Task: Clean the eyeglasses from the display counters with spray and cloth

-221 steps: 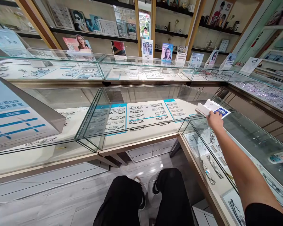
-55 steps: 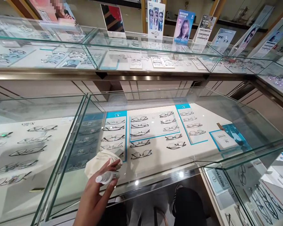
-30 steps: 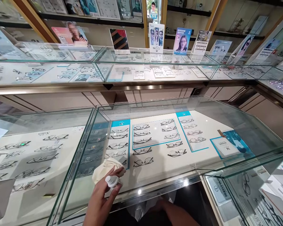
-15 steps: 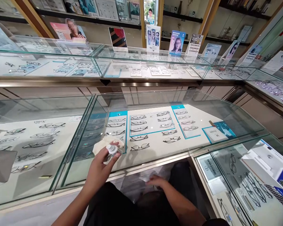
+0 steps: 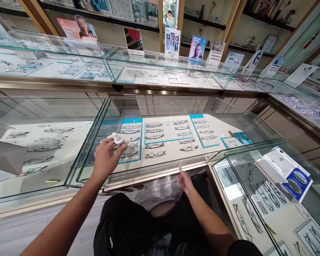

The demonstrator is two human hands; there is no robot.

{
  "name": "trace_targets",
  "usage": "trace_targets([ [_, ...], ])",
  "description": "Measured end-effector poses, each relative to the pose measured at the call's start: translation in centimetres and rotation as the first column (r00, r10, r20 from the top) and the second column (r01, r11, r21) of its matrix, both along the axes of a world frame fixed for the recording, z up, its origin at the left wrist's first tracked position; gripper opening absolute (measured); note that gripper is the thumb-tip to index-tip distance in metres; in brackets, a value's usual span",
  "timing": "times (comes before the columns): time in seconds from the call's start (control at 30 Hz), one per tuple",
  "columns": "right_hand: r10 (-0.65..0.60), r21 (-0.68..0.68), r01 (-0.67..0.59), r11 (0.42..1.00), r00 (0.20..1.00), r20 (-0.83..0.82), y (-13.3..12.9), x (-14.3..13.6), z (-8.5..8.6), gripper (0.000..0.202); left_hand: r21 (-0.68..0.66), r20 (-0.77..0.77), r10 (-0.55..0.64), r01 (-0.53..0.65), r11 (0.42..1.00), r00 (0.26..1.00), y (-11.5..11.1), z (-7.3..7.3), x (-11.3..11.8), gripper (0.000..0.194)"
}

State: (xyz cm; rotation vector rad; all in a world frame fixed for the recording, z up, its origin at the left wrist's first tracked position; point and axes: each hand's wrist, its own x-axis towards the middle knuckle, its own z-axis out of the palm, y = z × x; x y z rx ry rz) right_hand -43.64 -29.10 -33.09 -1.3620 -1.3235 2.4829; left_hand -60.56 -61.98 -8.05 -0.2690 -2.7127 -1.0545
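Observation:
My left hand point(image 5: 108, 156) is wrapped round a small bottle with a white cap point(image 5: 117, 138), above the glass top of the middle display case point(image 5: 160, 173). A pale cloth point(image 5: 125, 139) shows beside the bottle, partly hidden by the fingers; whether the hand grips it too is unclear. My right hand point(image 5: 185, 180) is near the front edge of the case, over my lap, with its fingers partly curled and apart and nothing visible in them. Under the glass lie rows of eyeglasses point(image 5: 155, 154) on white and blue boards.
A blue and white box point(image 5: 296, 185) stands on the right case. At the left edge is a grey-white box point(image 5: 5, 156). Behind, a long glass counter point(image 5: 160, 89) bears upright cards, such as a blue poster card point(image 5: 197, 49). My knees point(image 5: 117, 220) are below the case edge.
My left hand has moved up and slightly left with the bottle. My right hand has risen from the lap towards the case's front edge. The view has shifted slightly.

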Motion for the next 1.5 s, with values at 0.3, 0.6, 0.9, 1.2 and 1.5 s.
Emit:
trace_targets([
  [0.3,0.023,-0.023,-0.023,0.999,1.000,0.017,-0.3,3.2,1.1,0.063,-0.087,-0.178,-0.003,-0.013,0.996,0.984,-0.4,2.1,4.6,0.079],
  [0.6,0.536,-0.025,-0.536,0.844,0.842,0.061,0.4,9.5,8.5,0.041,-0.413,-0.224,-0.277,0.166,0.895,0.934,-4.2,0.8,7.6,0.085],
  [0.9,0.944,0.770,-0.627,-0.118,0.171,0.284,5.1,9.5,35.3,0.045,-0.526,-0.185,-0.347,0.206,0.825,0.919,-2.5,-0.2,11.6,0.074],
  [1.2,0.626,0.571,-0.310,-0.761,-0.115,0.771,-4.4,-1.7,26.4,0.012,-0.466,-0.094,-0.090,0.036,0.884,0.992,-2.4,-0.9,12.1,0.092],
  [1.5,0.576,0.671,-0.308,-0.674,0.349,0.739,-3.7,-9.2,16.7,0.055,-0.481,-0.150,-0.096,0.013,0.877,0.984,-2.9,-2.4,11.6,0.093],
])
